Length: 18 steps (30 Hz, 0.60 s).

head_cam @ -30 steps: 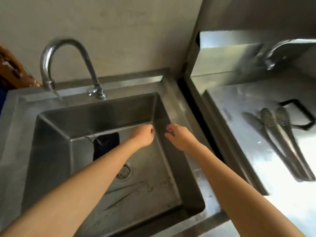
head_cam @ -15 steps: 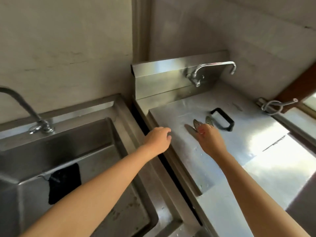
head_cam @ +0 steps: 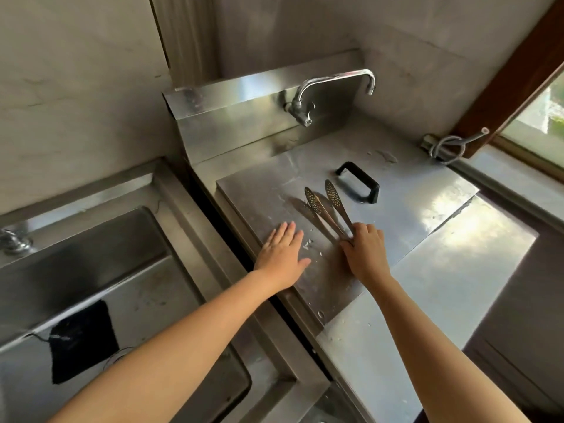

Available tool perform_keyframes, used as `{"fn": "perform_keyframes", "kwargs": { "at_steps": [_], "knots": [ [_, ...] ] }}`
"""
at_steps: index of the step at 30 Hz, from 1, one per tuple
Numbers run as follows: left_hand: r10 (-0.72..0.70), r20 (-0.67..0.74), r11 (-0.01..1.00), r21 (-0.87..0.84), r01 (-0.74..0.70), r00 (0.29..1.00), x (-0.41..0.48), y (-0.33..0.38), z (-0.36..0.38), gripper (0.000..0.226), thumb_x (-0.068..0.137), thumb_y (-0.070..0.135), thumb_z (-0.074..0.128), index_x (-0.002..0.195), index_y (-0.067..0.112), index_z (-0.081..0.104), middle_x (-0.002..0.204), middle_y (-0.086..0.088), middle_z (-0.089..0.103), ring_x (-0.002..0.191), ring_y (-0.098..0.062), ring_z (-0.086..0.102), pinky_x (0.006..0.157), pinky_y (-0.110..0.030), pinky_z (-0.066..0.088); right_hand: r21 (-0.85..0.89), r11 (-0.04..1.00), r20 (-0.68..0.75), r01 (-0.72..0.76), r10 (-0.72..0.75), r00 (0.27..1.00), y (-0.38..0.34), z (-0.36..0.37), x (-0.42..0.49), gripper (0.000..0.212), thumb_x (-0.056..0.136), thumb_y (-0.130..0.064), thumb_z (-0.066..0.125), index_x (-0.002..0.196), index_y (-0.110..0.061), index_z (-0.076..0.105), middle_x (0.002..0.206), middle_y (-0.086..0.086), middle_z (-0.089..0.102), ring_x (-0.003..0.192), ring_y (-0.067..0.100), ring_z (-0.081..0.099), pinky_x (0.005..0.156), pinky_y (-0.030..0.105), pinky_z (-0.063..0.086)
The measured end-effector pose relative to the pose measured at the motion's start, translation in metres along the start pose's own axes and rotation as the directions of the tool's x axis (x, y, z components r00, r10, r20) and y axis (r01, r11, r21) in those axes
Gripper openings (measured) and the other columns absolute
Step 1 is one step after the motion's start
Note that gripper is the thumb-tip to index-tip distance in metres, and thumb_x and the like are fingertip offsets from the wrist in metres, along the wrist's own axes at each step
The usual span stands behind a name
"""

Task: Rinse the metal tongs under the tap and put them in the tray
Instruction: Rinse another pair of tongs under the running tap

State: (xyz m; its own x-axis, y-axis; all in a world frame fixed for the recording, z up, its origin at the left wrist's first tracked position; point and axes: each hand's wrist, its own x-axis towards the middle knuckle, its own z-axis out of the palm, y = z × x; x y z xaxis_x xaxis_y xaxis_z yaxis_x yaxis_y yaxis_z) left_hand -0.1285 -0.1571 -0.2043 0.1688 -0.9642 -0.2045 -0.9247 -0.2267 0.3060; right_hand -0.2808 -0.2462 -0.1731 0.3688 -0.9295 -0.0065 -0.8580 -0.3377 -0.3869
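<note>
Head view: right hand (head_cam: pixel 366 254) closing grip on tongs (head_cam: pixel 328 209); left hand (head_cam: pixel 282 254) flat, open. Wet surface (head_cam: pixel 427 215), tongs may slip.

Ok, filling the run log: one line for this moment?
right hand grasping tongs | left hand flat on steel cover | rinse pending

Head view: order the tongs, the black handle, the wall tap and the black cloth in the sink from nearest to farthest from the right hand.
From the right hand:
1. Tongs, in its fingers, tips pointing away.
2. Black handle, just beyond the tong tips.
3. Wall tap, on the backsplash behind.
4. Black cloth, far left, down in the sink.
</note>
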Motion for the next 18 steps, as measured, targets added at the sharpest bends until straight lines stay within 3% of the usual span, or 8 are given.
{"fn": "perform_keyframes", "kwargs": {
  "at_steps": [4,7,8,10,12,15,18],
  "knots": [
    [0.020,-0.006,0.998,-0.059,-0.020,1.000,0.000,-0.004,-0.005,0.067,0.096,0.047,0.033,0.149,0.015,0.007,0.159,-0.005,-0.003,0.145,-0.018,-0.008,0.113,-0.031,-0.007,0.126,0.991,-0.020,0.047,-0.045,0.999,-0.006,0.004,-0.005,0.030,0.091,-0.014,0.054,0.118,-0.002,0.054,0.116,0.016,0.054,0.110,0.032,0.042,0.089,0.031,0.033],
    [-0.061,-0.009,0.904,-0.424,0.052,0.998,0.000,-0.006,-0.017,0.068,0.093,0.051,0.038,0.148,0.018,0.015,0.158,-0.003,0.013,0.145,-0.019,0.007,0.115,-0.032,0.007,0.238,0.964,-0.044,0.115,-0.108,0.993,-0.020,0.000,-0.009,0.028,0.088,-0.012,0.058,0.114,-0.004,0.060,0.106,0.013,0.060,0.099,0.027,0.049,0.078,0.023,0.031],
    [-0.115,0.003,0.794,-0.601,0.094,0.993,-0.001,-0.006,-0.024,0.069,0.091,0.052,0.042,0.148,0.020,0.018,0.156,-0.002,0.020,0.143,-0.019,0.015,0.113,-0.032,0.015,0.277,0.950,-0.051,0.141,-0.132,0.990,-0.027,-0.003,-0.009,0.026,0.086,-0.012,0.060,0.111,-0.005,0.062,0.100,0.011,0.061,0.091,0.023,0.051,0.074,0.021,0.031],
    [-0.204,0.015,0.471,-0.875,0.112,0.979,-0.004,-0.010,-0.043,0.069,0.089,0.049,0.048,0.146,0.020,0.022,0.151,0.001,0.032,0.137,-0.013,0.029,0.104,-0.025,0.025,0.348,0.919,-0.030,0.185,-0.186,0.982,-0.046,-0.010,-0.010,0.022,0.084,-0.013,0.063,0.105,-0.008,0.066,0.088,0.005,0.061,0.078,0.018,0.051,0.065,0.021,0.031],
    [-0.275,-0.011,0.203,-0.978,0.047,0.961,-0.011,-0.021,-0.063,0.063,0.090,0.039,0.051,0.144,0.015,0.029,0.147,-0.001,0.038,0.132,-0.008,0.033,0.102,-0.019,0.025,0.405,0.890,0.029,0.210,-0.242,0.970,-0.069,-0.014,-0.011,0.020,0.084,-0.016,0.063,0.103,-0.012,0.067,0.083,0.000,0.060,0.071,0.015,0.051,0.061,0.023,0.033],
    [-0.368,-0.044,0.000,-0.999,-0.047,0.929,-0.027,-0.049,-0.086,0.060,0.087,0.030,0.059,0.140,0.014,0.035,0.139,-0.006,0.049,0.130,-0.017,0.043,0.112,-0.031,0.027,0.510,0.840,0.136,0.185,-0.291,0.947,-0.108,-0.014,-0.012,0.020,0.085,-0.020,0.062,0.104,-0.016,0.067,0.081,-0.006,0.063,0.065,0.006,0.055,0.056,0.015,0.039],
    [-0.487,-0.096,-0.202,-0.954,-0.219,0.868,-0.054,-0.079,-0.103,0.041,0.088,0.006,0.059,0.122,0.014,0.039,0.117,-0.011,0.059,0.108,-0.021,0.058,0.098,-0.035,0.046,0.613,0.772,0.202,0.166,-0.357,0.912,-0.153,-0.004,-0.015,0.021,0.085,-0.019,0.063,0.105,-0.013,0.068,0.078,-0.008,0.064,0.061,-0.004,0.054,0.053,0.006,0.039]
  ]
}}
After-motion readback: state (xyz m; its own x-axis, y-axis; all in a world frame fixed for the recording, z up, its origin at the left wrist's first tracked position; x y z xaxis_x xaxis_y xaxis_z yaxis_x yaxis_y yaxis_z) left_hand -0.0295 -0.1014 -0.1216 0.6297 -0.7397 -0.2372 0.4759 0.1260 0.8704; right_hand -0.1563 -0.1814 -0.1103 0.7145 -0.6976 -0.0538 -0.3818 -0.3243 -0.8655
